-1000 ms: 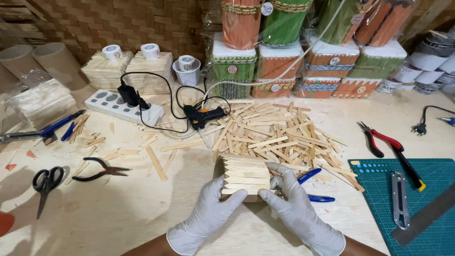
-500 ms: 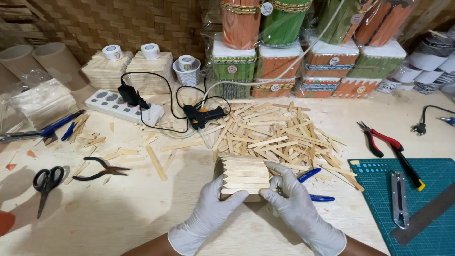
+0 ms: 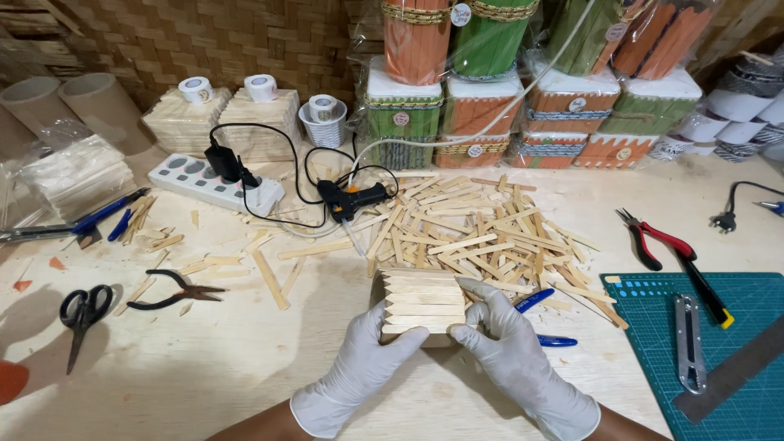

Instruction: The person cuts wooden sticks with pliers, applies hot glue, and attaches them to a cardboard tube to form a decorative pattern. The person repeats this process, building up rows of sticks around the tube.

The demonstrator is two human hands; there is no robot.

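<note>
A small box of pale wooden craft sticks (image 3: 423, 300) stands on the table just in front of me. My left hand (image 3: 359, 371), in a white glove, grips its lower left corner. My right hand (image 3: 510, 351), also gloved, holds its right side with fingers on the top edge. Behind the box lies a loose pile of wooden sticks (image 3: 474, 229). A black glue gun (image 3: 351, 198) lies at the pile's left edge, its cord running to a white power strip (image 3: 214, 185).
Black scissors (image 3: 82, 310) and small pliers (image 3: 175, 290) lie at left. A blue pen (image 3: 535, 300) rests by my right hand. At right are red-handled pliers (image 3: 670, 249), a green cutting mat (image 3: 719, 343) with a cutter (image 3: 688, 343) and ruler. Decorated stick boxes (image 3: 523, 98) line the back.
</note>
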